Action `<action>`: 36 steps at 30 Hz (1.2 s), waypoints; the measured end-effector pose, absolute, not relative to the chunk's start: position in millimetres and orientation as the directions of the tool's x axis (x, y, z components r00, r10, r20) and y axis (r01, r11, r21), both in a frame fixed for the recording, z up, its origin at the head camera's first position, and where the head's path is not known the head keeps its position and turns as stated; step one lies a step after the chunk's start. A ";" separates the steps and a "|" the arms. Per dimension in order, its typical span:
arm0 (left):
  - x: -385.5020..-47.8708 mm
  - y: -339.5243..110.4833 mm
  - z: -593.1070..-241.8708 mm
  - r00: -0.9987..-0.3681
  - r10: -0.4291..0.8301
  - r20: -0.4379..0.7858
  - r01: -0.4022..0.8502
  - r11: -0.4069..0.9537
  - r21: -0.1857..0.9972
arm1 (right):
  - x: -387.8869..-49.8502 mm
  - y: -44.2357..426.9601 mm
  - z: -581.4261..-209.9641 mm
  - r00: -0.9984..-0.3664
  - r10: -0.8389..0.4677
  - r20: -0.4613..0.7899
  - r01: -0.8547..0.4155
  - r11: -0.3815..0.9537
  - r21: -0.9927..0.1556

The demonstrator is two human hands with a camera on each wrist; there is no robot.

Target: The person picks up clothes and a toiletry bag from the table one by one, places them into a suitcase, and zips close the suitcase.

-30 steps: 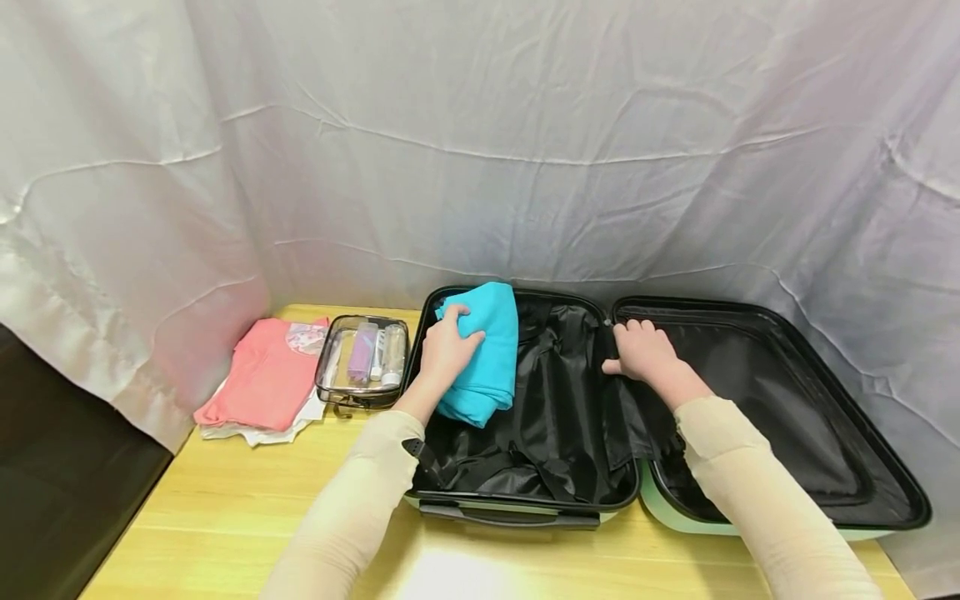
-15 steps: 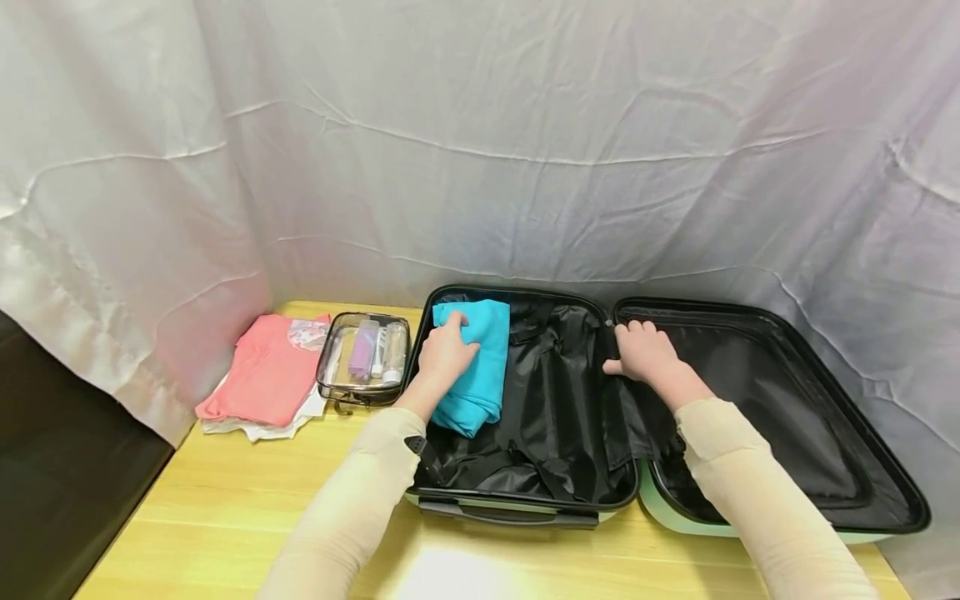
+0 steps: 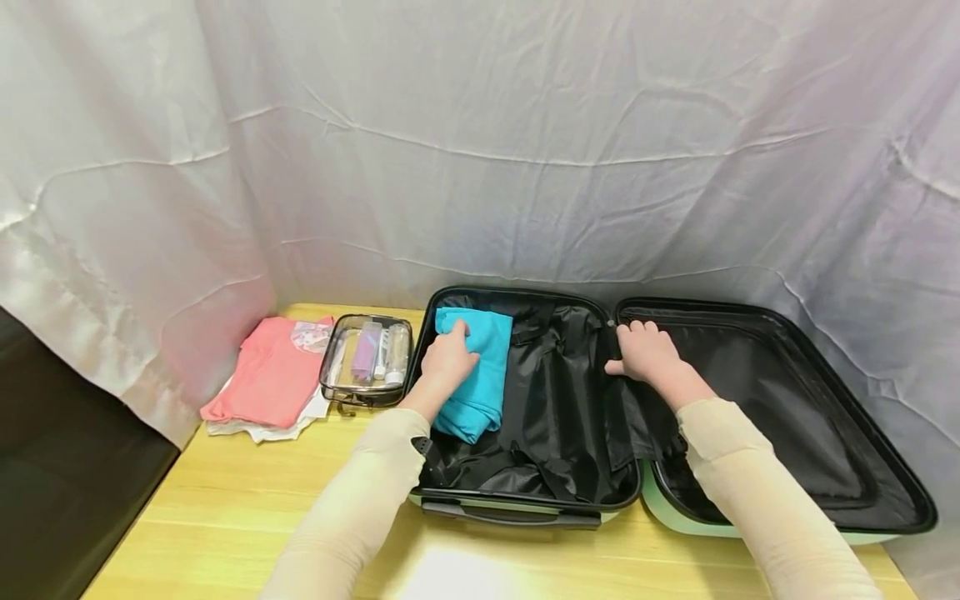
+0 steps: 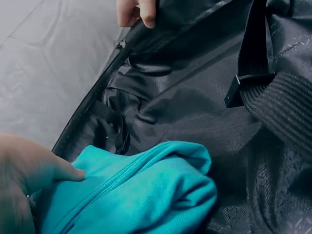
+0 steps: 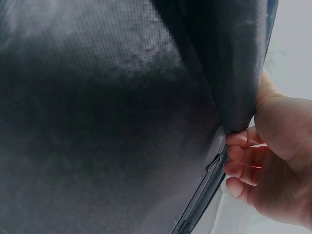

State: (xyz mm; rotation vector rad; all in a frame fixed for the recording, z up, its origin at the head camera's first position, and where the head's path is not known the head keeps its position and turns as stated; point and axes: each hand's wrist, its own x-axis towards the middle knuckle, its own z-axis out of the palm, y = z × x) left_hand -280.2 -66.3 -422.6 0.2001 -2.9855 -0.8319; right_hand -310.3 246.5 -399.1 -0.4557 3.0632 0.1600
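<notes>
Folded turquoise cloth [image 3: 486, 375] lies in the suitcase [image 3: 557, 392] under the left hand [image 3: 447, 364], grip unclear; right hand [image 3: 647, 352] pinches black lining flap [image 3: 621, 421]; clear toiletry case [image 3: 366, 399] holds white-capped bottle [image 3: 395, 354].

Left hand [image 4: 24, 178] touching folded turquoise cloth [image 4: 141, 195]
Buckled strap [image 4: 285, 109] over black lining [image 4: 195, 107]; right hand [image 4: 137, 10] at top.

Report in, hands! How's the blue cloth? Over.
Left hand on blue cloth. Right hand gripping black flap. Cloth folded, in suitcase's left half. Nothing visibly blocking it.
</notes>
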 end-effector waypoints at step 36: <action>-282.0 -62.5 -432.4 -0.965 0.248 -0.084 0.217 0.938 0.272 | -311.8 246.9 -401.2 -0.956 -0.290 -0.039 -0.293 0.952 0.093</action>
